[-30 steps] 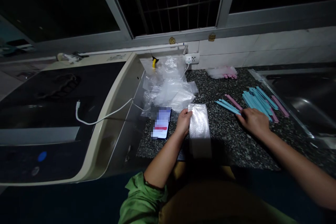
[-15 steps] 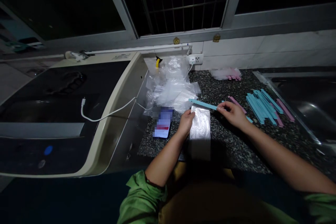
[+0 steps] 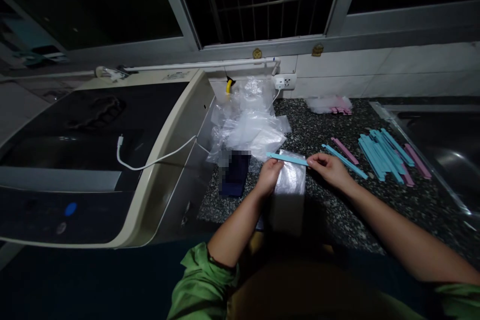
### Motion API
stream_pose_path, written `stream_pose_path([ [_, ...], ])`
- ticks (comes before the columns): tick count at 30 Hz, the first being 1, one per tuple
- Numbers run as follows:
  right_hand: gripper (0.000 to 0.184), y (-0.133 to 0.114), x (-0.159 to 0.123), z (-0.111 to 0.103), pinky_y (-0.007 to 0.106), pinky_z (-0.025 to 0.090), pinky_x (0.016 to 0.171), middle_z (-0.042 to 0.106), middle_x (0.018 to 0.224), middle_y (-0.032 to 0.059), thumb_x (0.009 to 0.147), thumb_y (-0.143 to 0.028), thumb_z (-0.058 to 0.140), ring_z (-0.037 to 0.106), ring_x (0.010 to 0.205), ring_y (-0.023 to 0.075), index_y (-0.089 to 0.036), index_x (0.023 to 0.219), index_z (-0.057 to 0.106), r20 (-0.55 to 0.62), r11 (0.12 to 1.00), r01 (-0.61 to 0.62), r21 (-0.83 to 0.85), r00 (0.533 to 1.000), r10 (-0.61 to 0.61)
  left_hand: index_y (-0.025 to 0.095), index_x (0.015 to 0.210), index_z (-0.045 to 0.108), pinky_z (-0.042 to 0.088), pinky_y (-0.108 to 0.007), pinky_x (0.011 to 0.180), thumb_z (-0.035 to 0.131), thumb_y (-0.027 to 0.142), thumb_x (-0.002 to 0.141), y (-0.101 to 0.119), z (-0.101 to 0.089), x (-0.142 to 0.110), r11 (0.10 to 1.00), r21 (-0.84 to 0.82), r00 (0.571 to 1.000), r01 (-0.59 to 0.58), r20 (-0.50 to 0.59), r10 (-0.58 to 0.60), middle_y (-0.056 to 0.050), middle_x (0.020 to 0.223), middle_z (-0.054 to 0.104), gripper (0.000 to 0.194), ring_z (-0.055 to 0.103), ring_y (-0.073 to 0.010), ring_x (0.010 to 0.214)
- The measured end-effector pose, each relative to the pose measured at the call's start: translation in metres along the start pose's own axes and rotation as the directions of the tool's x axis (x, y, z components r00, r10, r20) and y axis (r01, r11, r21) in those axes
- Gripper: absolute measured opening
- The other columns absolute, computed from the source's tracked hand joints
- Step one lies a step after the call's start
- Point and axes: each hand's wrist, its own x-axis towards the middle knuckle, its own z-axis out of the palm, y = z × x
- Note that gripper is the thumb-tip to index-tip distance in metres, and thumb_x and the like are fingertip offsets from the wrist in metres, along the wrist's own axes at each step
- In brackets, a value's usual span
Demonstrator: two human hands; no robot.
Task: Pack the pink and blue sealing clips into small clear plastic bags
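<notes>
A light-blue plastic strip spans the gap between my hands, lying across the top of a clear plastic bag or stack of bags. My right hand pinches the strip's right end between thumb and fingers. My left hand is closed at the strip's left part, thumb against it, beside the bag's upper left edge; whether it also grips the bag is hidden. Right of my right hand lie a loose blue strip and a pink strip. Farther right is a pile of blue strips with several pink ones.
Crumpled clear bags lie against the wall, near a plugged-in charger. A phone rests left of my left hand. A washing machine stands left, a metal sink right. A bag with pink pieces lies at the back.
The blue strip has come down over the bag's top, and my left hand has moved up to its left part. The phone screen has gone dark. The view has shifted slightly.
</notes>
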Motion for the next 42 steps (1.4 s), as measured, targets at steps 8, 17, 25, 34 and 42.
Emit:
stream_pose_path([
  [8, 0.035, -0.006, -0.001, 0.004, 0.032, 0.045, 0.068, 0.064, 0.067, 0.0035, 0.068, -0.053, 0.058, 0.058, 0.067, 0.0182, -0.019, 0.072, 0.061, -0.121, 0.997, 0.006, 0.077, 0.993, 0.003, 0.021, 0.055, 0.058, 0.027, -0.036, 0.096, 0.067, 0.005, 0.058, 0.016, -0.018, 0.0, 0.834, 0.46, 0.829, -0.305, -0.303, 0.47, -0.002, 0.065, 0.056, 0.018, 0.046, -0.0229, 0.093],
  [17, 0.036, 0.002, -0.001, 0.003, 0.03, 0.045, 0.062, 0.063, 0.063, 0.0022, 0.066, -0.054, 0.062, 0.056, 0.061, 0.016, -0.019, 0.07, 0.064, -0.17, 0.989, 0.068, 0.129, 0.984, -0.046, 0.018, 0.066, 0.059, 0.036, -0.028, 0.077, 0.052, 0.017, 0.071, 0.013, -0.016, 0.004, 0.763, 0.596, 0.908, -0.25, -0.129, 0.399, 0.0, 0.066, 0.056, 0.009, 0.048, -0.0167, 0.075],
  [25, 0.031, 0.003, -0.001, 0.008, 0.029, 0.045, 0.06, 0.065, 0.064, 0.0024, 0.069, -0.05, 0.061, 0.057, 0.06, 0.0158, -0.019, 0.071, 0.064, -0.186, 0.985, 0.12, 0.121, 0.978, -0.096, 0.015, 0.055, 0.053, 0.027, -0.022, 0.054, 0.058, 0.029, 0.059, 0.005, -0.004, 0.002, 0.997, 0.068, 0.999, -0.03, -0.009, 0.031, 0.006, 0.048, 0.045, 0.015, 0.037, -0.0079, 0.05],
  [34, 0.029, 0.01, -0.001, 0.012, 0.028, 0.045, 0.058, 0.065, 0.065, 0.0027, 0.07, -0.048, 0.06, 0.057, 0.06, 0.0159, -0.018, 0.072, 0.064, -0.156, 0.987, 0.139, 0.081, 0.98, -0.125, 0.014, 0.057, 0.056, 0.031, -0.023, 0.056, 0.072, 0.04, 0.05, 0.008, -0.003, -0.003, 1.0, -0.019, 0.997, 0.022, 0.074, -0.02, 0.003, 0.052, 0.051, 0.031, 0.043, -0.0088, 0.053],
  [42, 0.037, 0.006, -0.003, 0.01, 0.03, 0.047, 0.064, 0.067, 0.069, 0.0037, 0.075, -0.055, 0.054, 0.06, 0.067, 0.0179, -0.019, 0.072, 0.064, -0.127, 0.985, 0.166, 0.05, 0.979, -0.158, 0.012, 0.061, 0.062, 0.032, -0.023, 0.059, 0.076, 0.042, 0.046, 0.007, -0.004, -0.001, 1.0, -0.009, 0.998, 0.012, 0.061, -0.012, 0.002, 0.055, 0.056, 0.036, 0.045, -0.0093, 0.055],
])
